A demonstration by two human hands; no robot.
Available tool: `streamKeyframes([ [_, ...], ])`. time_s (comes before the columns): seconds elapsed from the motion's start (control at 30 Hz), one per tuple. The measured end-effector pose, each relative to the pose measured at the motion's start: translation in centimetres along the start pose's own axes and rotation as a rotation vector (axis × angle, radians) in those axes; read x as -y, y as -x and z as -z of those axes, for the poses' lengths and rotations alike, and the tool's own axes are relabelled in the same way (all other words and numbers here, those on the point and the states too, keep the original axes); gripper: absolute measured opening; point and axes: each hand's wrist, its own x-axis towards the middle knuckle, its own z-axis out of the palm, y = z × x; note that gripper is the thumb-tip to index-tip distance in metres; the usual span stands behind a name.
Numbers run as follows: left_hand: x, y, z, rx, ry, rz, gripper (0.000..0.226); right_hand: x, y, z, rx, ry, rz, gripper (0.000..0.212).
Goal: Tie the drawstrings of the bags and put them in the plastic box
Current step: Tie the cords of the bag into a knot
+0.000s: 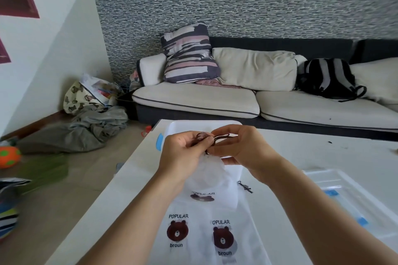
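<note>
I hold a white translucent drawstring bag with a brown bear print up over the table. My left hand and my right hand both pinch its dark brown drawstring at the gathered neck. The bag hangs below my hands, in front of the clear plastic box with a blue clip, which stands on the white table. More bear-print bags lie flat on the table nearer to me. One of them has a loose dark string end.
The box lid with blue clips lies on the table at the right. Beyond the table is a sofa with cushions and a black backpack. Clothes, bags and a ball lie on the floor at left.
</note>
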Motion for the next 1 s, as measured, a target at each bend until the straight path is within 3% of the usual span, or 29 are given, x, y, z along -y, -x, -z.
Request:
streamKeyframes([
  [0.17, 0.0, -0.1, 0.5, -0.020, -0.136, -0.090, 0.010, -0.2, -0.2, -0.6, -0.047, 0.081, 0.055, 0.033],
  [0.3, 0.2, 0.1, 0.5, -0.021, -0.347, -0.318, 0.019, -0.6, -0.7, -1.2, -0.099, 0.254, 0.122, 0.024],
  [0.4, 0.3, 0.1, 0.5, -0.023, -0.340, -0.349, 0.023, -0.6, -0.8, -1.6, -0.041, 0.263, 0.136, 0.020],
  [0.6, 0.0, -0.3, 1.1, -0.067, -0.131, -0.186, 0.019, -0.1, -0.9, -0.1, 0.137, -0.199, -0.075, 0.034],
  [0.67, 0.0, -0.2, 1.1, -0.024, -0.026, -0.085, 0.012, -0.4, -0.9, 0.3, 0.207, -0.241, -0.102, 0.037],
  [0.8, 0.0, -0.3, 1.2, 0.005, 0.054, -0.001, 0.007, -1.3, -1.4, 0.9, 0.158, -0.276, -0.102, 0.023],
  [0.87, 0.0, -0.3, 1.3, 0.004, 0.030, 0.015, 0.007, -1.2, -1.4, 1.0, 0.107, -0.140, -0.012, 0.017],
  [1.0, 0.3, -0.3, 1.3, -0.008, -0.069, 0.011, 0.008, -0.4, -1.7, 1.5, -0.016, 0.499, 0.334, 0.025],
])
